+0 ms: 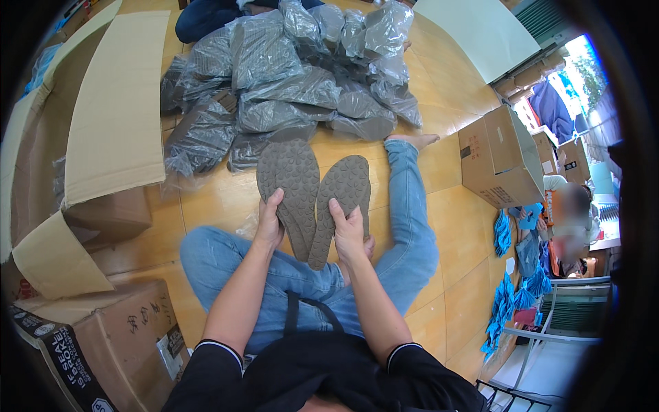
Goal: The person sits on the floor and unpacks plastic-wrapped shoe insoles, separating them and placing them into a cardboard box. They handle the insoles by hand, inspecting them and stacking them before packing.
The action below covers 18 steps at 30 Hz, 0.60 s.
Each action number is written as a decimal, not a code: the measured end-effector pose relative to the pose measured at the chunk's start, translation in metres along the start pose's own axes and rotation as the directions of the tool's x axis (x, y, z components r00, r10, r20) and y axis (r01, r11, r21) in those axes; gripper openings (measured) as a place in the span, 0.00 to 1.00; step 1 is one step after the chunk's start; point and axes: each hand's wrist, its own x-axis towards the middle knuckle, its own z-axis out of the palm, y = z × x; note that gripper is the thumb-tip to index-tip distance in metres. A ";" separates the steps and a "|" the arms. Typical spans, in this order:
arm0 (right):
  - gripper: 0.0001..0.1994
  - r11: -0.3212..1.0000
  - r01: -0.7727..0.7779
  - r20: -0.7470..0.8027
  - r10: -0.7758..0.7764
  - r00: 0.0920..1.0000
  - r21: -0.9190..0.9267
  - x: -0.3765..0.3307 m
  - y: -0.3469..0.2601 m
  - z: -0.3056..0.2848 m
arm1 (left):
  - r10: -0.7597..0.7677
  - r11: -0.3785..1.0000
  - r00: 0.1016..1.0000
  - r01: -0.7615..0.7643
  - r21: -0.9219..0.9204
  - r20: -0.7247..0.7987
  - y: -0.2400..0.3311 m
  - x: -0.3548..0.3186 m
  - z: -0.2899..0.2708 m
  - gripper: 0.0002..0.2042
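Gripping two grey-brown shoe soles, our fingers wrap their lower edges: the left hand [269, 223] clasps the left sole [290, 180], thumb on its studded face, and the right hand [349, 232] clasps the right sole [341, 198] the same way. We cannot see the fingers behind either sole, nor the soles' heel ends, which our palms cover. Both soles stand tread-up and side by side above our lap, their inner edges touching or nearly so; we cannot tell which.

We count two hands, two soles, and two legs in blue jeans [412, 233], the right one stretched out to a bare foot [412, 140] on the wooden floor [220, 199].

Beyond the soles lies a heap of clear plastic bags [288, 82] holding dark soles; they overlap too much for us to count. Behind it, a person's dark-clad knee [202, 17] is cut off by the top edge.

To our left we count two cardboard boxes, one open with raised flaps [117, 110] and one closed [96, 329] at the lower corner. A third carton [498, 161] sits to our right. Blue bundles [504, 302] farther right are too small to identify.
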 end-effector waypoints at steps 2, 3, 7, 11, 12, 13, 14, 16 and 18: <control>0.15 0.998 -0.031 -0.038 0.029 0.999 -0.047 0.002 -0.006 -0.001 | 0.000 1.000 1.000 0.000 -0.004 0.008 0.001 0.000 0.000 0.28; 0.15 0.994 -0.093 -0.060 0.090 0.994 -0.057 0.004 -0.009 -0.002 | -0.019 1.000 1.000 0.020 -0.008 0.007 0.002 -0.001 0.001 0.28; 0.17 0.982 -0.133 -0.069 0.144 0.987 0.135 0.004 -0.017 -0.001 | 0.038 0.999 0.999 -0.039 0.038 0.003 0.004 -0.001 0.005 0.28; 0.23 0.987 -0.093 0.072 0.104 0.992 -0.131 0.004 -0.008 0.004 | 0.120 0.991 0.992 -0.116 0.070 -0.044 0.004 0.000 0.007 0.29; 0.23 0.986 -0.097 -0.025 0.094 0.995 -0.138 0.007 -0.006 0.003 | 0.128 0.991 0.991 -0.126 0.040 -0.039 0.005 0.000 0.006 0.29; 0.23 0.990 -0.125 -0.113 0.117 0.987 -0.069 0.012 -0.005 -0.001 | 0.130 0.991 0.991 -0.129 0.014 -0.041 0.008 0.000 0.004 0.29; 0.22 0.992 -0.122 -0.165 0.122 0.979 0.011 0.017 -0.005 -0.006 | 0.150 0.988 0.988 -0.151 -0.022 -0.038 0.011 0.000 0.002 0.29; 0.22 0.992 -0.120 -0.187 0.124 0.975 0.033 0.026 -0.001 -0.016 | 0.153 0.987 0.983 -0.157 -0.024 -0.105 0.018 0.000 -0.002 0.28; 0.20 0.994 -0.107 -0.113 0.104 0.988 -0.024 0.029 0.010 -0.023 | 0.167 0.981 0.976 -0.178 -0.072 -0.140 0.024 0.002 -0.004 0.28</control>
